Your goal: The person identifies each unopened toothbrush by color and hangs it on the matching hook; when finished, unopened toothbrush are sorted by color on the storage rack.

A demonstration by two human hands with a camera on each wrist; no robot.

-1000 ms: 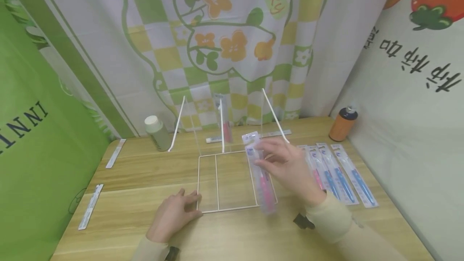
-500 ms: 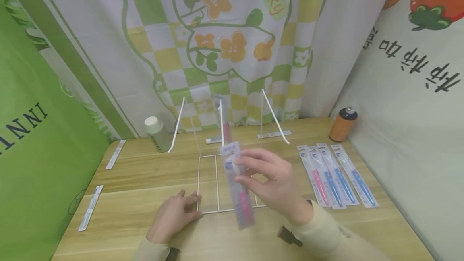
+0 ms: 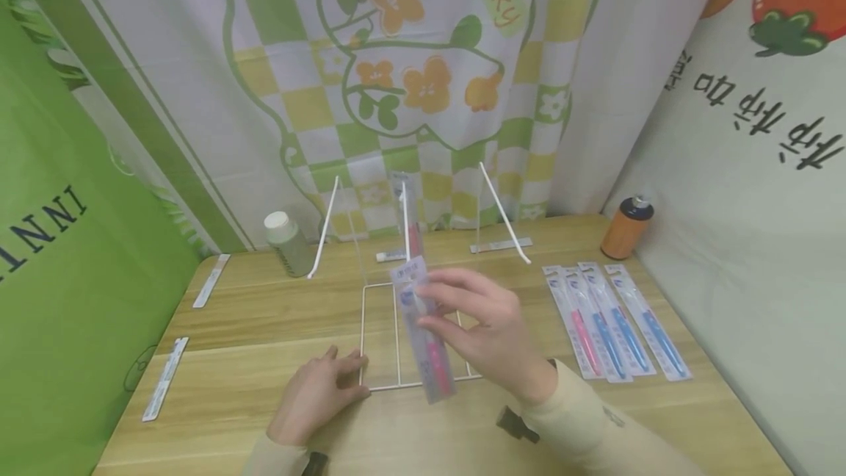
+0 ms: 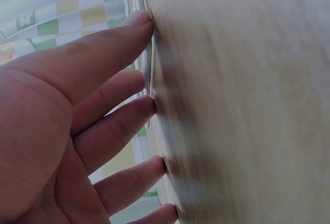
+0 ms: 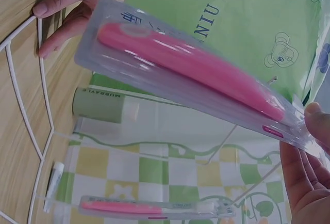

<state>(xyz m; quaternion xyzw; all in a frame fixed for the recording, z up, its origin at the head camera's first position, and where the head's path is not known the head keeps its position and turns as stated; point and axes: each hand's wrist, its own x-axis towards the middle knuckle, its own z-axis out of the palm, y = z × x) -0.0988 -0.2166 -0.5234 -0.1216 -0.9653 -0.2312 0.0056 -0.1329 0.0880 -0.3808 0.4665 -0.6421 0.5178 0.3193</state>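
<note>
Pink-handled toothbrush in a see-through pack (image 3: 432,358) is what's up in the air right now, pinched near its top end between the right hand's (image 3: 479,325) thumb and fingers. It's over the middle of the desk (image 3: 264,336), right by the tip of the middle hook (image 3: 406,222) on that white wire rack (image 3: 397,336). Couldn't tell you if pack and hook are touching, tbh, but it doesn't look hung. Left hand (image 3: 320,388) has its fingers spread and isn't gripping anything, just resting against the left side of the rack's base, so my guess is it's steadying the thing. Progress-wise: one pink pack (image 3: 413,233) already hangs on that middle hook, further back, and I can't spot any on the left hook (image 3: 324,226) or the right hook (image 3: 504,211). Over by the desk's right edge, one more pink pack (image 3: 583,340) and three blue-handled packs (image 3: 628,340) lie flat in a row. So that's one up, one in hand and four lying there, which I'd call pretty early days. Green bottle (image 3: 288,244) toward the back left corner and orange bottle (image 3: 626,230) at the back right corner look like bystanders to me.
</note>
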